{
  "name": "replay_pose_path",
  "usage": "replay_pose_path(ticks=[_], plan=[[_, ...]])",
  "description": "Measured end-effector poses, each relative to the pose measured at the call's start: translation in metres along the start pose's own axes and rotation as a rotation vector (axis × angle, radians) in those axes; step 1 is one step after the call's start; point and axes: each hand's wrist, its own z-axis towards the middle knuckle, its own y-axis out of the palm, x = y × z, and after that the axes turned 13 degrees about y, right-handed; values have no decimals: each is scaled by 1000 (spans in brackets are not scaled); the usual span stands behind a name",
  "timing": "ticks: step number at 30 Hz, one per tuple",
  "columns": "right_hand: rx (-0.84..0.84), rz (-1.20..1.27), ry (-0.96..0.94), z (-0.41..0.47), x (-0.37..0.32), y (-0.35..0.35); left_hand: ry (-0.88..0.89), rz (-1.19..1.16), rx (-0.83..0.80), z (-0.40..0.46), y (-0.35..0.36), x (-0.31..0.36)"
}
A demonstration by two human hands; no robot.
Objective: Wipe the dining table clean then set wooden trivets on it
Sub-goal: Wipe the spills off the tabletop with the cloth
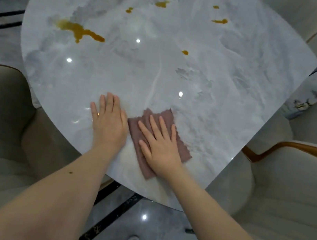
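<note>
right hand (160, 147) flat on cloth (180, 143), left hand (110, 123) flat

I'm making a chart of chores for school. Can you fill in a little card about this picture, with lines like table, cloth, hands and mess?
table: grey marble-look top, chairs around it
cloth: pinkish-brown, flat on the near edge
right hand: flat on the cloth, fingers spread
left hand: flat on the bare table beside the cloth
mess: yellow-brown spills, biggest at far left, smaller spots farther back
trivets: none in view
</note>
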Motion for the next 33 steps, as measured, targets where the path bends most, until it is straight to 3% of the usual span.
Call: replay_pose_path(ticks=[2,5,11,13,15,19,21,24,28,30,33], plan=[[-15,-21,-29,-27,26,-2,77,-32,7,-2,-1,-3],[-33,-32,96,-38,63,-13,290,-32,-11,-14,-4,0],[-10,77,523,12,36,-11,213,-70,-6,-58,0,12],[7,72,459,11,10,-4,158,-116,-3,-62,3,11],[38,60,250,-11,-9,2,139,-159,0,-62,5,10],[0,-22,2,-78,18,6,283,-152,-10,-59,3,11],[-15,-47,29,-95,57,-1,343,-163,-27,-59,4,12],[-10,-27,223,-85,98,-10,393,-112,-51,-60,5,16],[33,0,480,-56,79,-7,394,-70,-58,-62,5,20],[31,2,461,-62,54,-2,397,-43,-49,-63,4,21],[22,-10,189,-94,33,3,403,-12,-62,-61,3,22]])
